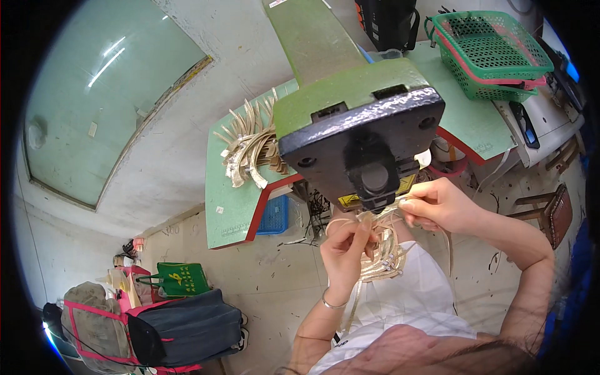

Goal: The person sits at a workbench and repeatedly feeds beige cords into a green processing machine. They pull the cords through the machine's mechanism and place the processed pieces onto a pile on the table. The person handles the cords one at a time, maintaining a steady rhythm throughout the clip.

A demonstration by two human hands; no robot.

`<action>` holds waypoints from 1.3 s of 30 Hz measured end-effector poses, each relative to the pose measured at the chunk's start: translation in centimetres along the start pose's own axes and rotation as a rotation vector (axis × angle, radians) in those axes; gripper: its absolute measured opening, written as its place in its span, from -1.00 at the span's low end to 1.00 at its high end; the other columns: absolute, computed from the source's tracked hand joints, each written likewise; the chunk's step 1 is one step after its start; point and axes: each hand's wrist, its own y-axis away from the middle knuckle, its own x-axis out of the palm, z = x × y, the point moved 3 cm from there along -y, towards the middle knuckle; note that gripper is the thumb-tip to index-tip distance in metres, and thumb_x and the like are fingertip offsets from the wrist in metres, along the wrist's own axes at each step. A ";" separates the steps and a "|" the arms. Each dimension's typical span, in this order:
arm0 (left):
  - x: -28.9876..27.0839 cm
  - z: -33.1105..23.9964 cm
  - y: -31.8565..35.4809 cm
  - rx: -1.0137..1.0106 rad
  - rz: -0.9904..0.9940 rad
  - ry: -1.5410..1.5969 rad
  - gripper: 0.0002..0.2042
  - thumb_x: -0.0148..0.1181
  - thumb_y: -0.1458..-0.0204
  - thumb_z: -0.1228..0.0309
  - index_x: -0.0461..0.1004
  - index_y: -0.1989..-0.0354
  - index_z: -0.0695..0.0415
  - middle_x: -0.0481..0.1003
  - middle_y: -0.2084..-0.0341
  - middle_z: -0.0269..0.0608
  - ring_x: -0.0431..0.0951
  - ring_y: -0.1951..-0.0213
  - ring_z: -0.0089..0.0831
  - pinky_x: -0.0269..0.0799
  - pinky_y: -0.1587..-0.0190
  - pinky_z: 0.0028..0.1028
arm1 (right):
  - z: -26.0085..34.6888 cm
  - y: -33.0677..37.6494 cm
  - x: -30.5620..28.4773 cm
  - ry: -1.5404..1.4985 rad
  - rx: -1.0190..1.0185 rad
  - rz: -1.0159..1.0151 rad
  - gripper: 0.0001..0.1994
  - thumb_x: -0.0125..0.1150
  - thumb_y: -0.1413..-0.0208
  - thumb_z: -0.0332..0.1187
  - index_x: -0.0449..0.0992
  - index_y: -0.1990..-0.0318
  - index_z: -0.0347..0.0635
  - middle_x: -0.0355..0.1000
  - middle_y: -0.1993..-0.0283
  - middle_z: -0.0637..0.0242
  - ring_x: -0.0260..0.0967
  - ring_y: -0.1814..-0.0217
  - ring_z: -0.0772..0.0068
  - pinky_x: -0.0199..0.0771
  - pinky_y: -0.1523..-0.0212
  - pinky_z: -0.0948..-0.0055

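- Hands meet just below the black head (362, 140) of a green machine (350, 94), both closed on pale straps (384, 250).
- Left hand (347, 247) grips a bundle of the straps in a loose fist, thumb on top; a thin bangle (332, 304) circles its wrist.
- Right hand (440, 203) pinches one strap end between thumb and fingertips, right at the machine's lower tip.
- Straps hang from both hands in loops over the person's white lap, some ends bearing small metal pieces.
- More straps (250, 147) lie fanned in a heap on the green table (228, 200), left of the machine and well apart from the hands.
- Green basket (490, 53) with a red rim band stands on the table at the far right.
- Blue crate (273, 215) sits on the floor under the table edge.
- Bags (156, 319), one dark grey, one green, crowd the floor at lower left.
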 end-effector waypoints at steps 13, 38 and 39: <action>-1.9 -1.0 -0.9 0.372 -0.064 -0.579 -0.85 0.21 0.02 0.47 0.47 0.30 0.25 0.44 0.48 -0.34 0.39 0.40 -0.63 0.26 0.36 -0.62 | 3.2 -2.7 0.8 0.533 -0.318 -0.040 -0.74 0.26 0.06 -0.30 0.51 0.29 -0.33 0.45 0.51 0.18 0.40 0.45 0.45 0.38 0.39 0.46; -1.0 -1.9 -2.5 -0.138 0.289 -0.209 -0.87 0.07 -0.10 0.51 0.50 0.29 0.32 0.43 0.60 -0.40 0.37 0.52 -0.73 0.21 0.45 -0.71 | -4.3 -1.0 -3.3 -0.759 -0.170 0.156 -0.42 -0.21 -0.21 0.02 0.20 -0.18 -0.30 0.14 0.59 0.43 0.09 0.66 0.69 0.23 0.71 0.60; -0.7 -1.9 -2.4 -0.130 0.276 -0.161 -0.87 0.06 -0.10 0.51 0.50 0.31 0.32 0.43 0.60 -0.39 0.37 0.52 -0.72 0.22 0.44 -0.71 | -3.7 -0.7 -3.3 -0.694 -0.127 0.110 -0.51 -0.14 -0.24 -0.10 0.22 -0.18 -0.27 0.10 0.60 0.47 0.01 0.68 0.72 0.11 0.71 0.65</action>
